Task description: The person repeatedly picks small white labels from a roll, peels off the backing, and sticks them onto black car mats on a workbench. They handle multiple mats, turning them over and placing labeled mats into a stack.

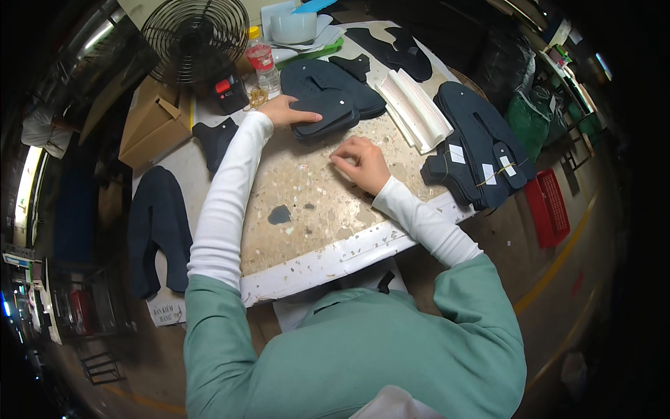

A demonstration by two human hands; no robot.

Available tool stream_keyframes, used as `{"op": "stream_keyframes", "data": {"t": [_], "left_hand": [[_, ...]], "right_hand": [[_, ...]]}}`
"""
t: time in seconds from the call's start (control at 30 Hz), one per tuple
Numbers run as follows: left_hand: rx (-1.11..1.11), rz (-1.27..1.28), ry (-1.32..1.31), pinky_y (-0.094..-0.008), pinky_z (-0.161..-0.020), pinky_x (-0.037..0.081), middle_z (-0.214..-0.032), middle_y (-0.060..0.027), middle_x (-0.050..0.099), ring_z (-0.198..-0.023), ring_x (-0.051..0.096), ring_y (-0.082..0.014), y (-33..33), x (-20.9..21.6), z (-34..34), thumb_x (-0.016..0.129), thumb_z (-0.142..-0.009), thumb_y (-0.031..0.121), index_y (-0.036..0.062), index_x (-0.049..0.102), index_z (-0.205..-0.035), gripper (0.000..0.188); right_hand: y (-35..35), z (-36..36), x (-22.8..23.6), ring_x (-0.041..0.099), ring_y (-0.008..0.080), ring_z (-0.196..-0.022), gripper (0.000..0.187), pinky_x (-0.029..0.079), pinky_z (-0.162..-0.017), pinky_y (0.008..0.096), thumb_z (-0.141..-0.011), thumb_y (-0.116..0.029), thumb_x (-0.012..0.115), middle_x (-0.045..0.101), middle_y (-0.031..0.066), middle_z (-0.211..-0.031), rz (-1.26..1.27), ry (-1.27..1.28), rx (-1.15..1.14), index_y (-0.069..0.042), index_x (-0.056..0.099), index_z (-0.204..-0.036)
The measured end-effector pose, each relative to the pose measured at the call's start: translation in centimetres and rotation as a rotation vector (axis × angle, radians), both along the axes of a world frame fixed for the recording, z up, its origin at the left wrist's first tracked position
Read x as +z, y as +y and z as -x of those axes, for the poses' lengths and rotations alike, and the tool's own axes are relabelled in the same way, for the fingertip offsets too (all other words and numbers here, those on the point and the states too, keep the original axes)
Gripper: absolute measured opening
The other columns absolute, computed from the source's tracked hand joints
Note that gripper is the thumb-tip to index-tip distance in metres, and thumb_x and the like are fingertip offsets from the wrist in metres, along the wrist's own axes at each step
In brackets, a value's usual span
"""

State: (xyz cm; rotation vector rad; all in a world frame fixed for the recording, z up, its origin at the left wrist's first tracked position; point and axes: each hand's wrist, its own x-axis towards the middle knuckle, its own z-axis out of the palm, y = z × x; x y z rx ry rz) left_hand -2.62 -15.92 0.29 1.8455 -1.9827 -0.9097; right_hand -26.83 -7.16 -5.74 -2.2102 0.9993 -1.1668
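a worn, speckled table (pixel 279 181) fills the middle of the frame. a tall stack of dark shaped pieces (pixel 457 115) lies toward its right side, with white labels and a thin band near its lower end. a round wire-caged fan (pixel 195 42) stands at the upper left, and a dark u-shaped piece (pixel 143 216) lies at the left edge of the table. the pile of smaller dark pads (pixel 328 126) sits in the upper middle; the left hand (pixel 281 112) is on it, thumb flat across the top, and whether its hidden fingers grip the pile i cannot tell. right of the pads lie folded white sheets (pixel 412 108). below these, the right hand (pixel 361 162) is apart from the pads, fingers curled toward the thumb; whether anything small is pinched there cannot be seen. a clear bottle (pixel 264 59) stands upper left of the pads, just above tan rubber bands (pixel 258 97).
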Motion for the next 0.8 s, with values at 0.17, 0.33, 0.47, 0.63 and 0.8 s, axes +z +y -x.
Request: {"op": "stream_keyframes", "data": {"t": [0.17,0.33,0.47,0.63,0.8], "left_hand": [[-0.039,0.111,-0.032,-0.0293,-0.086,0.047,-0.109,-0.0185,0.064,-0.1,0.061,-0.024,1.5,0.5,2.0,0.084,-0.06,0.053,-0.0037,0.058,-0.119,0.086],[-0.009,0.219,0.0,-0.034,-0.085,0.05,-0.105,-0.0226,0.064,-0.097,0.065,-0.0297,7.7,1.6,4.0,0.084,-0.061,0.047,-0.0014,0.059,-0.105,0.07],[-0.136,0.409,-0.196,-0.0391,-0.081,0.051,-0.098,-0.0179,0.065,-0.093,0.065,-0.0325,12.5,1.8,5.0,0.081,-0.064,0.036,0.002,0.055,-0.109,0.062],[-0.166,0.393,-0.239,-0.0409,-0.085,0.05,-0.108,-0.0172,0.062,-0.099,0.062,-0.0349,14.4,1.2,5.7,0.082,-0.064,0.034,0.0037,0.052,-0.119,0.069],[-0.132,0.437,-0.335,-0.0416,-0.084,0.05,-0.107,-0.0174,0.062,-0.099,0.062,-0.0357,15.6,0.9,6.3,0.081,-0.067,0.031,0.0029,0.052,-0.119,0.065]], "right_hand": [[-0.2,0.9,0.1,0.061,0.0127,-0.069,0.017,0.048,-0.059,0.0256,-0.084,-0.015,0.072,0.062,0.0058,-0.077,-0.308,-0.25,-0.105,-0.002,0.064,-0.075],[-0.5,1.3,-0.2,0.058,0.0066,-0.074,0.009,0.046,-0.063,0.0222,-0.093,-0.014,0.062,0.063,0.0005,-0.089,-0.295,-0.433,-0.221,-0.006,0.061,-0.098],[-0.4,1.0,-0.3,0.054,0.0119,-0.108,0.026,0.042,-0.089,0.0264,-0.101,-0.024,0.047,0.057,0.0056,-0.121,-0.472,-0.553,-0.037,-0.01,0.053,-0.123],[0.9,-1.3,-0.7,0.036,0.0223,-0.137,0.055,0.025,-0.113,0.0325,-0.104,-0.04,0.033,0.041,0.0146,-0.146,-0.614,-0.53,0.113,-0.005,0.035,-0.146],[1.7,-2.6,-1.0,0.039,0.0265,-0.136,0.052,0.027,-0.112,0.0317,-0.105,-0.038,0.034,0.043,0.0169,-0.144,-0.554,-0.512,0.089,-0.004,0.041,-0.143]]}}
